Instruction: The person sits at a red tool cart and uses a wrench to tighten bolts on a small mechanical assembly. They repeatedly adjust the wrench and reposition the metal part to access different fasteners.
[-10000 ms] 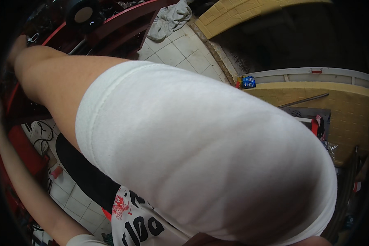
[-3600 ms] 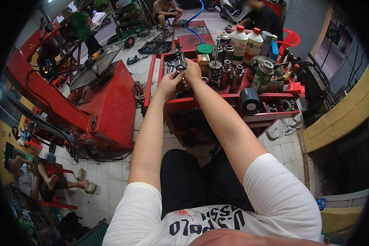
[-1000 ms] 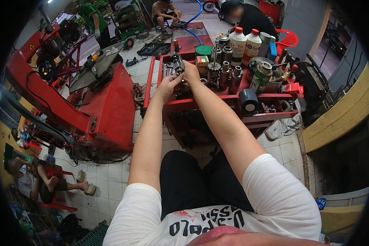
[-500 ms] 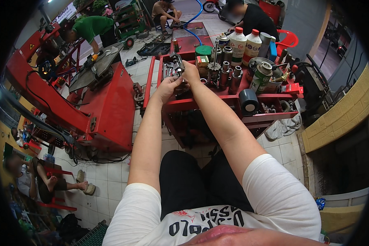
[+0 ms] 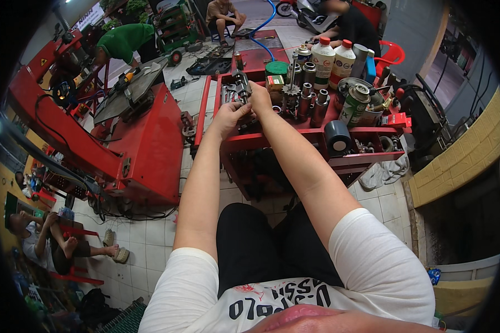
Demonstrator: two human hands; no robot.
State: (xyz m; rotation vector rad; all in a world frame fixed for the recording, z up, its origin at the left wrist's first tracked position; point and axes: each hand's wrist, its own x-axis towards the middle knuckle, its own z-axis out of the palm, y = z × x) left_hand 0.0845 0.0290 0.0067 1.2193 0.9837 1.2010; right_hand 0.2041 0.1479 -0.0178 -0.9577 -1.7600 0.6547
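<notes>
Over the left end of a red tool cart (image 5: 208,114), my two hands are close together at a dark grey and silver cylindrical metal tool (image 5: 242,83). My right hand (image 5: 260,100) is wrapped round its right side. My left hand (image 5: 228,119) is closed at the lower end, thumb and fingers pinched on a small metal part there. Its exact kind is too small to make out. Wrenches (image 5: 228,95) lie in the cart just left of the tool. To the right stand a toothed metal gear on a shaft (image 5: 291,99) and several metal sockets (image 5: 319,109).
White bottles with red caps (image 5: 322,64), a green spray can (image 5: 354,104) and a dark round container (image 5: 336,137) crowd the cart's right half. A red machine (image 5: 144,150) stands at left. Co-workers bend or sit beyond, one in green (image 5: 125,41); a person sits at lower left (image 5: 39,244).
My hands stay at the metal tool, with only a slight shift of the left fingers. The co-worker in green bends lower, and the one in black at the back right has moved slightly right.
</notes>
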